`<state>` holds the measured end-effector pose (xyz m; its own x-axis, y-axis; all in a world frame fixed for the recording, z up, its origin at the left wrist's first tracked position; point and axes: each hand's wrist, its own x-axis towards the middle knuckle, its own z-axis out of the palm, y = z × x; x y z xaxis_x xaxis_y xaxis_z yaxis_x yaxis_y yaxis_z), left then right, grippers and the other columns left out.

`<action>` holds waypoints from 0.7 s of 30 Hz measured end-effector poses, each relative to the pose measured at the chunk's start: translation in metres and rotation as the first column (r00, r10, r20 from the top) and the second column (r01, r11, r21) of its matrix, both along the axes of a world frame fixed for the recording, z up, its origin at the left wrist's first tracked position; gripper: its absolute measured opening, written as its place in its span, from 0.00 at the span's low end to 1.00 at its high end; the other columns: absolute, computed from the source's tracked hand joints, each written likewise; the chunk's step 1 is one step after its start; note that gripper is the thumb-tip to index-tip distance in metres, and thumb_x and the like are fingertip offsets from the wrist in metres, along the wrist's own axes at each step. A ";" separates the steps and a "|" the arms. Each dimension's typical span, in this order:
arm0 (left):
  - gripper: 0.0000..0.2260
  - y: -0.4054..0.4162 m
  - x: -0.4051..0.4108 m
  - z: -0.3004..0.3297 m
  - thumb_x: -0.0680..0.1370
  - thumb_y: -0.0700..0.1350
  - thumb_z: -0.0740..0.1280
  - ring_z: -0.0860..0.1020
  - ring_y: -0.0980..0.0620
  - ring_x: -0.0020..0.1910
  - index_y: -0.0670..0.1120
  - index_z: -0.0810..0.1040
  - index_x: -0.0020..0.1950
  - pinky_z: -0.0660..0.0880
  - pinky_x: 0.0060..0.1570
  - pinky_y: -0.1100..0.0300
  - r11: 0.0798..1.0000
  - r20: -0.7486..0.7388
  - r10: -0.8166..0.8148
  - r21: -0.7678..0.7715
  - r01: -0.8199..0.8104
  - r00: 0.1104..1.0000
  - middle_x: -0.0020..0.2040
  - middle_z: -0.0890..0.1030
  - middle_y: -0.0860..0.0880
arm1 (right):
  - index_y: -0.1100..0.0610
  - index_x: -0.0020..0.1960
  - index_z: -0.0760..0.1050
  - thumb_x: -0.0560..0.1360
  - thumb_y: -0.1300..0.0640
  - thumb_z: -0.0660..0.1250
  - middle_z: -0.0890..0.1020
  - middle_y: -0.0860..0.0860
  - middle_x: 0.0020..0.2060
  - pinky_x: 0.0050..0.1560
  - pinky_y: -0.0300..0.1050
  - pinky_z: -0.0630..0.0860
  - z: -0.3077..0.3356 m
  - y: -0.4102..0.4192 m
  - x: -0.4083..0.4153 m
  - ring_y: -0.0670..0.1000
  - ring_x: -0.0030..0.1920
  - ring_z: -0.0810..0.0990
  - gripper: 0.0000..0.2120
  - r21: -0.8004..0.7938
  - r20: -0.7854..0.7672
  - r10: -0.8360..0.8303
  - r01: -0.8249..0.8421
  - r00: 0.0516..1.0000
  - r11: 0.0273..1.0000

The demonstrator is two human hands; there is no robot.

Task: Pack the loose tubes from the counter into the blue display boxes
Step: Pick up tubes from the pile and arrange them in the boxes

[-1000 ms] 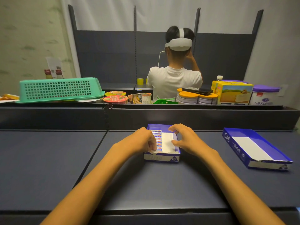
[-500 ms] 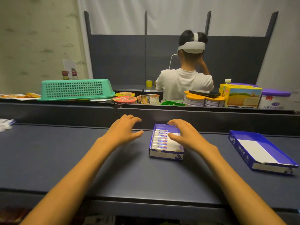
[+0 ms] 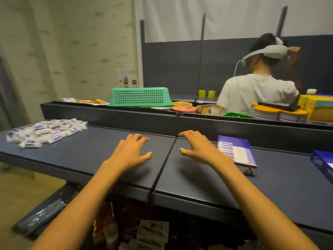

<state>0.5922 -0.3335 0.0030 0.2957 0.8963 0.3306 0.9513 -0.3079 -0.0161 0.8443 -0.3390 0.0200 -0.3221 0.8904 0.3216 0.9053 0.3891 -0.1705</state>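
Observation:
A pile of loose white tubes [image 3: 45, 131] with blue labels lies at the far left of the dark counter [image 3: 90, 152]. A blue display box [image 3: 238, 156] sits right of centre, with a row of tubes along its left side. A second blue box [image 3: 322, 164] is cut off by the right edge. My left hand [image 3: 132, 151] hovers over the counter, fingers spread, holding nothing. My right hand [image 3: 198, 147] is spread the same way just left of the box, also holding nothing. Both hands lie between the pile and the box.
A raised ledge [image 3: 126, 114] runs behind the counter, carrying an upturned green basket [image 3: 140, 96], snack bowls and tins. A person in a white shirt [image 3: 252, 91] with a headset stands beyond it. Packets lie on the floor below the counter's front edge.
Both hands have left the blue box and moved left across the counter. The view has swung left, bringing the tube pile into sight.

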 end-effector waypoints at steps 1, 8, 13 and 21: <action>0.29 -0.004 -0.019 0.000 0.78 0.62 0.59 0.64 0.46 0.69 0.52 0.61 0.76 0.67 0.62 0.49 1.000 0.002 0.019 -0.002 -0.019 1.000 0.71 0.66 0.48 | 0.52 0.73 0.63 0.76 0.48 0.66 0.68 0.51 0.71 0.69 0.52 0.64 -0.001 0.001 -0.018 0.54 0.70 0.66 0.28 -0.005 0.008 0.016 -0.015 1.000 1.000; 0.28 -0.041 -0.176 0.004 0.78 0.62 0.59 0.64 0.47 0.70 0.53 0.61 0.76 0.66 0.64 0.48 0.990 0.008 0.136 -0.024 -0.135 0.991 0.72 0.65 0.48 | 0.52 0.73 0.63 0.77 0.48 0.65 0.67 0.52 0.71 0.69 0.52 0.64 -0.008 -0.001 -0.177 0.54 0.70 0.65 0.27 -0.023 0.007 0.142 -0.141 0.990 0.990; 0.28 -0.060 -0.283 -0.003 0.78 0.62 0.59 0.64 0.47 0.70 0.54 0.61 0.75 0.66 0.66 0.48 0.982 0.024 0.182 -0.049 -0.181 0.983 0.72 0.65 0.48 | 0.52 0.73 0.63 0.77 0.47 0.66 0.67 0.51 0.72 0.69 0.52 0.64 -0.015 -0.001 -0.287 0.54 0.71 0.65 0.27 -0.020 0.017 0.195 -0.195 0.981 0.981; 0.28 -0.056 -0.403 -0.005 0.77 0.62 0.60 0.64 0.48 0.70 0.54 0.61 0.75 0.66 0.66 0.48 0.963 0.074 0.269 -0.046 -0.267 0.960 0.72 0.66 0.49 | 0.50 0.73 0.63 0.76 0.47 0.66 0.67 0.51 0.72 0.68 0.52 0.66 -0.007 0.027 -0.403 0.53 0.70 0.65 0.27 -0.037 0.025 0.219 -0.218 0.975 0.975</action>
<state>0.1891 -0.3890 -0.0016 0.0174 0.9507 0.3095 0.9968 -0.0406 0.0686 0.4412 -0.3120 0.0132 -0.5187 0.8076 0.2807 0.8036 0.5725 -0.1623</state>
